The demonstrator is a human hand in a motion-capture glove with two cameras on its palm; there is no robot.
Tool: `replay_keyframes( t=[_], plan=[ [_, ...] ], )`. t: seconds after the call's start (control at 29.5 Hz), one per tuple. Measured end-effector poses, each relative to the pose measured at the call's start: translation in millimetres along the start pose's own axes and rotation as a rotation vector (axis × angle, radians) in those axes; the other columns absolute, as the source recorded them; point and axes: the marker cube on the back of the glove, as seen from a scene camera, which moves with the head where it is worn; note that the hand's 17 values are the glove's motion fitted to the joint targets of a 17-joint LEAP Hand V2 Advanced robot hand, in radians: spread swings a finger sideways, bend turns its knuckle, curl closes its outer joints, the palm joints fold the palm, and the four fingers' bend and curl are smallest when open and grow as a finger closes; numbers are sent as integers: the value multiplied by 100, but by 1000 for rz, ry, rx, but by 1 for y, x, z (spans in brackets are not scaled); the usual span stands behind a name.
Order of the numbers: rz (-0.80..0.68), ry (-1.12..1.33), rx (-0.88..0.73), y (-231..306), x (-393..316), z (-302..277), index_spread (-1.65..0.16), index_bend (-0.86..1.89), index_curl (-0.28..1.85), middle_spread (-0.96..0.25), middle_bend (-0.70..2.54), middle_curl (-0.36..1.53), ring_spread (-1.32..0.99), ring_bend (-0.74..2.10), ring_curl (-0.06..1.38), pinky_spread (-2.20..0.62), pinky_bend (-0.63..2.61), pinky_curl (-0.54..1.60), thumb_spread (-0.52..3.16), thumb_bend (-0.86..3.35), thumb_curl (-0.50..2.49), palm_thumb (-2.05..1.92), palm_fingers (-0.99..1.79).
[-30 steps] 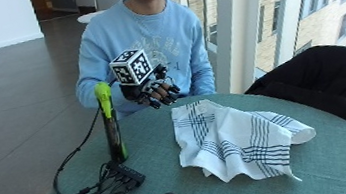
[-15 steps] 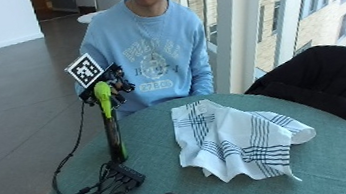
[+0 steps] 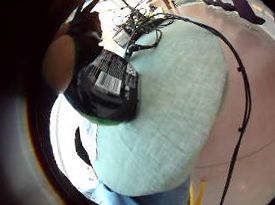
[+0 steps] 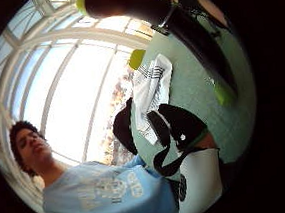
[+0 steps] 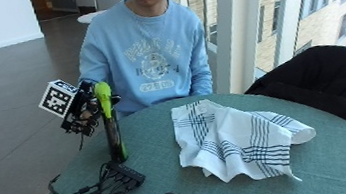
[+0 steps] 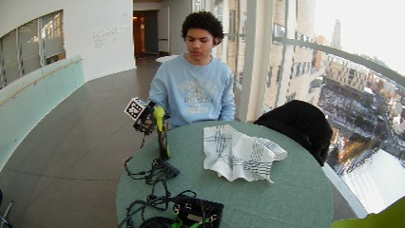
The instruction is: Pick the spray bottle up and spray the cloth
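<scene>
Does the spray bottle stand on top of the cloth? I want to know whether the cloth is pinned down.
No: the spray bottle stands on the bare table, apart from the striped cloth.

Bare worktop (image 5: 342, 155) lies open between the bottle (image 5: 112, 130) and the cloth (image 5: 236, 141), and beyond the cloth. Cables (image 5: 108, 191) and a black box (image 6: 197, 211) crowd the near edge below the bottle. A dark chair (image 5: 321, 77) stands close behind the cloth.
</scene>
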Motion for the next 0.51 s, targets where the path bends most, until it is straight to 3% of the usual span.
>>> replay_keyframes(
  t=[0.51],
  plan=[
    [104, -306, -44, -52, 2, 35, -36, 16, 27, -5, 29, 38, 2, 24, 29, 21, 24, 33, 103, -1, 31, 73, 68]
  ],
)
